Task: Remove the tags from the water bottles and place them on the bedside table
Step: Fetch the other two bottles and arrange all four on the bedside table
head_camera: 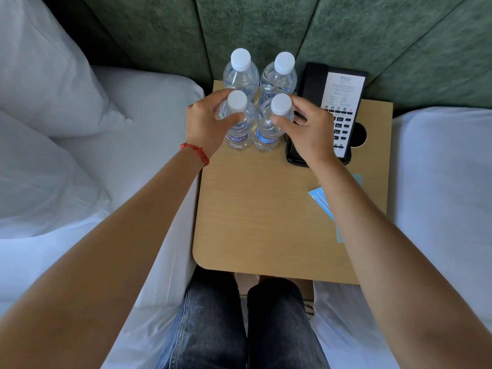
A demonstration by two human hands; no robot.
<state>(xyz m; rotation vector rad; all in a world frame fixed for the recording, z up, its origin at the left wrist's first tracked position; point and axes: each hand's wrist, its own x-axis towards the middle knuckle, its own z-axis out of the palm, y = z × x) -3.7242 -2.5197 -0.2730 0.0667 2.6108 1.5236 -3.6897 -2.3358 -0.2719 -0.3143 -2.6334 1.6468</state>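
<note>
Several clear water bottles with white caps stand upright at the back of the wooden bedside table [255, 222]. My left hand [205, 123] grips the neck of the front left bottle [238, 131]. My right hand [308, 129] grips the neck of the front right bottle [269, 129]. Behind them stand the back left bottle [241, 73] and the back right bottle [279, 75]. No bottle neck shows a tag. Light blue paper tags [320, 202] lie on the table's right side, partly hidden under my right forearm.
A black desk phone [338, 113] with a white card lies at the table's back right, touching distance from the bottles. White beds with pillows [40, 83] flank the table on both sides. A green padded headboard [266, 27] rises behind. My legs in dark jeans are below.
</note>
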